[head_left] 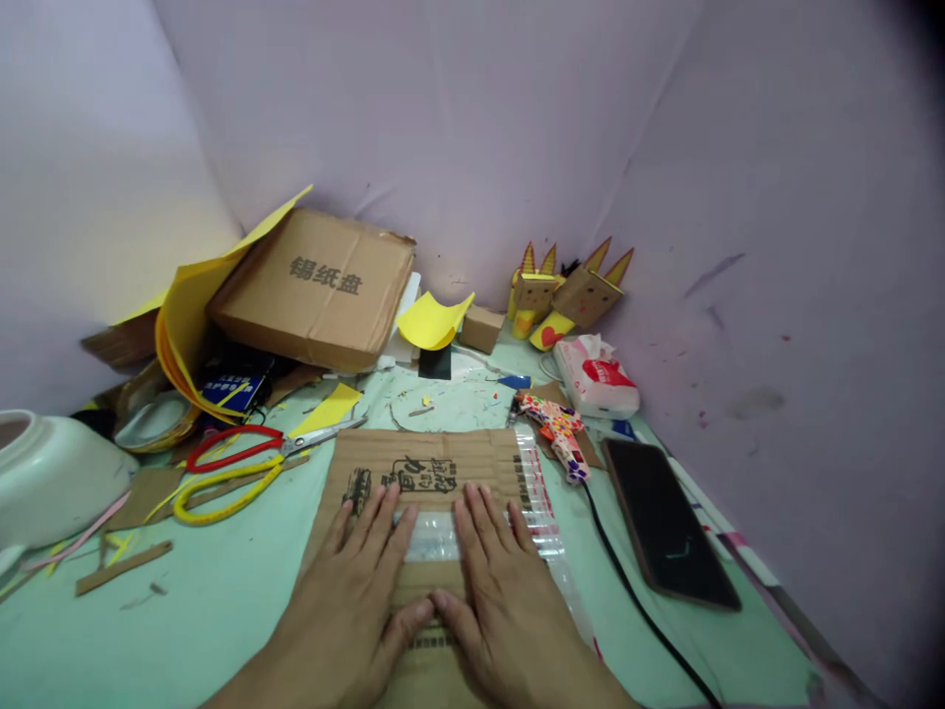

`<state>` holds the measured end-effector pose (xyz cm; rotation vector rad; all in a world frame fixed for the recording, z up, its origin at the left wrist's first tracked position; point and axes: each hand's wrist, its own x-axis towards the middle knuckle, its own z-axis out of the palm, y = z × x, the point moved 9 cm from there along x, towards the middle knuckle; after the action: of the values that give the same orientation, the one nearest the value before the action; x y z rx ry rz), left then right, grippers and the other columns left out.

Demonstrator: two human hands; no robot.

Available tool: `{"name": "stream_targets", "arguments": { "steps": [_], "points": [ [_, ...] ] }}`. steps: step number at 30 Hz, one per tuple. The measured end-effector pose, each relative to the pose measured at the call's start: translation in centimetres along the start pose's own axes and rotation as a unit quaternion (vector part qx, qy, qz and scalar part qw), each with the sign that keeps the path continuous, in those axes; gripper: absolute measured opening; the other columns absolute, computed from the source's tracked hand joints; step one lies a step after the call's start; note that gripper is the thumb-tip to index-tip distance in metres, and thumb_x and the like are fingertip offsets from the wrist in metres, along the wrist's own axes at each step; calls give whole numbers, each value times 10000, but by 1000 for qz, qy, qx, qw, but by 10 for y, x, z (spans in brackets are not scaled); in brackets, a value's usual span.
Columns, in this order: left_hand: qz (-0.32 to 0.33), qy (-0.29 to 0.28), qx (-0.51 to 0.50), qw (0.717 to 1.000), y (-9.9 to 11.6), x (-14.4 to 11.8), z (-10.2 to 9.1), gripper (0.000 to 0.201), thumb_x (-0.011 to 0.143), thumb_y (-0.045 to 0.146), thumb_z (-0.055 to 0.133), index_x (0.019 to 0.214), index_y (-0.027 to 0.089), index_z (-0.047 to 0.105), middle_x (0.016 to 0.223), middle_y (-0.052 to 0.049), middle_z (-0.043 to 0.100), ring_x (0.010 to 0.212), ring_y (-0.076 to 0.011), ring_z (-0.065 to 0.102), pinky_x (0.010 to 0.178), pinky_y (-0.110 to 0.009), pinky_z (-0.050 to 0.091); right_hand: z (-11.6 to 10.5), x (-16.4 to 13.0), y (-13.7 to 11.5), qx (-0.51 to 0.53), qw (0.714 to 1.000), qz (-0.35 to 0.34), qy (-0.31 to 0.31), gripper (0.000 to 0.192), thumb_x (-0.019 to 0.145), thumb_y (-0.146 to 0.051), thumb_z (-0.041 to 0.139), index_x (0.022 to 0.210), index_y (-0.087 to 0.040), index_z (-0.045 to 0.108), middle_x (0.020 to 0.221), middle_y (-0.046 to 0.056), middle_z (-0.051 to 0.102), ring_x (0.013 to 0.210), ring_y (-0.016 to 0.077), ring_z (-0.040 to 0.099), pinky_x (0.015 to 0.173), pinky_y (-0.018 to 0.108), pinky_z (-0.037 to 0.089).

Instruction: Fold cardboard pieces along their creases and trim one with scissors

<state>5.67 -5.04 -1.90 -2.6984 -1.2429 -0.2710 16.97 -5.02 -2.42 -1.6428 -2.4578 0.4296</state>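
Note:
A flattened sheet of brown cardboard [435,448] with dark printed characters lies on the table in front of me. Clear tape [435,535] crosses it and hangs over its right side. My left hand [354,581] rests flat on the left part of the sheet, fingers stretched forward. On the right part, my right hand [506,581] lies flat in the same way, and the two thumbs meet or nearly meet in the middle. Nothing is held in either hand. Left of the sheet are scissors [284,451] with red and yellow handles, blades apart.
A cardboard box [317,286] leans at the back left beside yellow sheets [184,315]. A glue gun [555,428] with a black cord, a phone [668,522] and a tissue pack [597,376] lie to the right. Cardboard animal figures [583,295] stand at the back. A white pot [59,483] sits left.

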Motion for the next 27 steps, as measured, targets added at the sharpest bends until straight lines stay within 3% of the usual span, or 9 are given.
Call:
{"name": "stream_targets", "arguments": {
  "steps": [6,11,13,15,17,19,22,27],
  "points": [
    [-53,33,59,996,-16,-9,-2,730,846,552,427,1388,73,332,1424,-207,355,1317,-338,349,997,-505,354,3,-9,14,-5,999,38,16,816,834,-503,493,1401,27,240,1470,242,109,1366,365,67,1092,566,195],
    [-96,1,8,995,-37,-25,-1,671,882,479,411,1433,142,228,1466,-161,307,1334,-311,329,1020,-557,327,-4,-26,28,31,998,32,41,678,893,-440,416,1405,-16,285,1482,212,189,1385,321,121,1095,587,167],
    [-115,6,-78,990,-45,-32,-8,581,911,404,378,1435,209,223,1489,-111,294,1349,-290,304,1049,-541,311,-18,-38,34,90,993,11,70,584,933,-375,343,1443,-116,222,1505,145,204,1393,262,150,1110,563,150],
    [-139,51,-181,972,-53,-41,-26,507,922,331,352,1417,282,253,1509,-46,275,1370,-273,259,1084,-509,281,-42,-56,46,140,981,10,133,540,950,-341,316,1458,-240,164,1518,72,224,1394,221,174,1126,543,94],
    [-145,91,-255,952,-57,-51,-47,475,911,293,370,1379,342,306,1506,17,276,1381,-268,223,1114,-487,239,-69,-77,59,150,965,17,215,493,948,-325,338,1430,-313,236,1501,21,290,1382,216,225,1135,519,56],
    [-127,101,-288,944,-54,-60,-65,472,893,280,398,1355,356,341,1493,35,293,1376,-272,227,1123,-483,218,-87,-98,64,149,955,7,256,455,938,-318,357,1392,-321,323,1462,12,369,1348,230,309,1136,507,68],
    [-80,63,-255,961,-41,-71,-75,523,848,327,495,1352,338,354,1474,8,330,1364,-291,247,1121,-508,204,-85,-116,61,133,965,-31,226,507,893,-365,452,1381,-278,349,1430,55,412,1312,278,367,1125,533,88],
    [0,-52,-128,990,-24,-81,-46,664,813,362,573,1407,289,286,1504,-62,282,1355,-314,284,1096,-551,234,-44,-118,45,43,987,-93,128,745,801,-402,610,1431,-223,256,1448,126,373,1336,312,320,1097,571,164]
  ]
}}
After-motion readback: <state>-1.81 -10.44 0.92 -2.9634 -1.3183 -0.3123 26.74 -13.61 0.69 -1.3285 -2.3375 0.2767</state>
